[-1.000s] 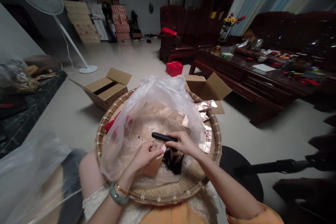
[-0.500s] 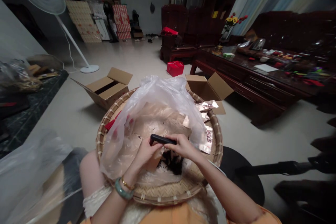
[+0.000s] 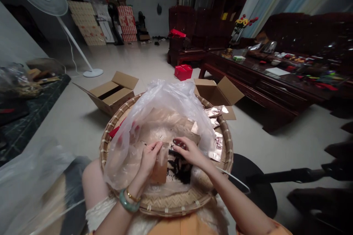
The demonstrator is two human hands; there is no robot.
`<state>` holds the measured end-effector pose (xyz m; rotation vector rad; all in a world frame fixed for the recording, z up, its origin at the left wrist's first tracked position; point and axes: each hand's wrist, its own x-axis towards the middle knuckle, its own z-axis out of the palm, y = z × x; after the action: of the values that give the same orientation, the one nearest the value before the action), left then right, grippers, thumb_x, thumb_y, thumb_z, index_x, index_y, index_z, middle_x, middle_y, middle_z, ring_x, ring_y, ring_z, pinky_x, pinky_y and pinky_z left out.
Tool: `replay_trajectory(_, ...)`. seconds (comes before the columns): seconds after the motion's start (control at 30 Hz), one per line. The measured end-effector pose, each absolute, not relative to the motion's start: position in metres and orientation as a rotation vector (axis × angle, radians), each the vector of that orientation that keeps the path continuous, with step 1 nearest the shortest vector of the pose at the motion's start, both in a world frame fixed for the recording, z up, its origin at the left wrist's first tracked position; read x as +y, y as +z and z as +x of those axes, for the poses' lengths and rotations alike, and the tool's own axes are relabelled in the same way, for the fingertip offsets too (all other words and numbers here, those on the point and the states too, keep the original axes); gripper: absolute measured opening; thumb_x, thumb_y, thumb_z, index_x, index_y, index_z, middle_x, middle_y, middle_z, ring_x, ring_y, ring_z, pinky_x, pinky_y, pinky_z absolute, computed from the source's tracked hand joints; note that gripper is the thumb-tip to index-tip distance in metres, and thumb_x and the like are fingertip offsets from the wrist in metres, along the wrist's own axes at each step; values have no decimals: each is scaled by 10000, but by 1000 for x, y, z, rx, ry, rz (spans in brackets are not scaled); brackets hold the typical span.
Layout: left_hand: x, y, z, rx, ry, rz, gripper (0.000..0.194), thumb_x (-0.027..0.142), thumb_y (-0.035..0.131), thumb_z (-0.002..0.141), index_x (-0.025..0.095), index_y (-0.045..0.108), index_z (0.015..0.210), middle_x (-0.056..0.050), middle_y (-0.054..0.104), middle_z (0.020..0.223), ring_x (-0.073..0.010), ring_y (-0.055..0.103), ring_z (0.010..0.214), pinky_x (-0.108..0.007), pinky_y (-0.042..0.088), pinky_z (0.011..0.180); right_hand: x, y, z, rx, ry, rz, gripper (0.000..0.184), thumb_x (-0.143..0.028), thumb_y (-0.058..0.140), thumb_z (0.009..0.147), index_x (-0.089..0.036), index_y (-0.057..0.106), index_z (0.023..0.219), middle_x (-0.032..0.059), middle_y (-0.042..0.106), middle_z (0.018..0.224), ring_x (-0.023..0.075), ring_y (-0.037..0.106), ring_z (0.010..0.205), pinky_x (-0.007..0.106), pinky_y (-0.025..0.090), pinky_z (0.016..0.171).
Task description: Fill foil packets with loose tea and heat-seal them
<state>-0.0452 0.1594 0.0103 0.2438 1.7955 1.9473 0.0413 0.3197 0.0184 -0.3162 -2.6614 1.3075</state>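
Narrow pinch, head view: I hold the upper part of a copper-toned foil packet [image 3: 162,169] between the thumb and fingers of the left hand [image 3: 149,157]. My right hand [image 3: 191,152] is curled around a dark handheld tool [image 3: 179,142], largely hidden by the fingers; I cannot tell whether it touches the foil. Its position is just right of the packet's upper edge.

Both hands are above a translucent plastic bag [image 3: 173,95], spread open within a round, shallow bamboo tray [image 3: 165,209] set across the lap. Inside the bag, right of the packet and below the right hand, lies a loose heap of dark shreds [image 3: 184,174], probably tea leaves, though the dim light leaves this uncertain. Handwritten foil packets [image 3: 217,143] lie along the tray's right side; a red item [image 3: 115,130] lies at the left.

Beyond the rim, on the floor, I note two open cardboard cartons, one at left [image 3: 121,95] and one at right [image 3: 226,90]. A jade-green bangle [image 3: 128,202] and a gold bracelet [image 3: 132,195] encircle the left wrist.
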Motion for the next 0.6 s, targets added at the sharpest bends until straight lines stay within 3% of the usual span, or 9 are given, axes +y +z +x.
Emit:
replay_trajectory(0.17,163,23,-36,1753,1877,412,390,496,656,702,110,693,745,-34,654,669,-141,550,618,-231,415,576,294,28,31,-2347,1552,-296,214,-362,660,789,-160,692,728,10,643,674,127,560,636,215,392,584)
replay_trajectory(0.4,156,36,-36,1692,1654,508,422,529,591,749,119,693,751,-44,672,685,-156,569,628,-262,436,600,305,29,48,-2420,1537,-234,353,-382,539,868,-156,682,639,5,598,578,114,543,549,212,380,530)
replay_trajectory(0.5,153,39,-36,1703,1594,506,519,563,506,803,130,680,1032,-95,714,934,-191,632,755,-295,471,671,331,46,66,-2253,1567,-370,352,-430,553,854,-147,684,689,9,602,579,116,541,504,215,404,477)
replay_trajectory(0.6,144,49,-38,1848,1693,479,636,545,482,836,140,488,1327,-146,651,1165,-199,651,856,-318,492,738,380,73,87,-1758,1458,-606,299,-435,643,792,-139,677,823,-3,612,590,110,554,480,220,463,460)
